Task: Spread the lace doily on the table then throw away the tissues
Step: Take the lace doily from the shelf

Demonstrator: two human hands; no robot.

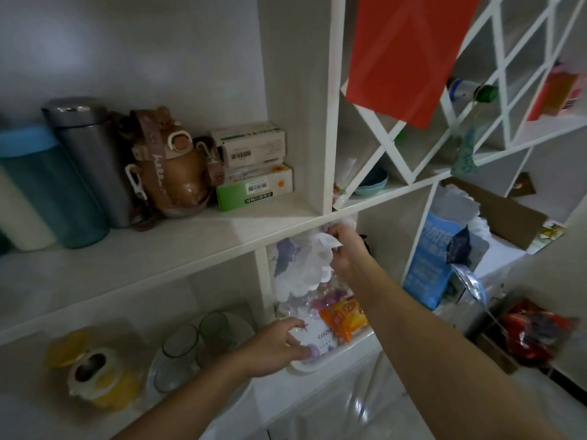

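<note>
A white lace doily with a scalloped edge hangs in the middle cubby of a white shelf unit. My right hand pinches its upper edge, just under the shelf board. Below it, my left hand grips the front of a white tray that carries a white card with purple flowers, an orange snack packet and small purple bits. No loose tissues can be told apart here.
On the upper shelf stand a teal bottle, a grey flask, a brown bear bottle and stacked boxes. Glasses and a yellow cup sit lower left. A blue bag fills the right cubby.
</note>
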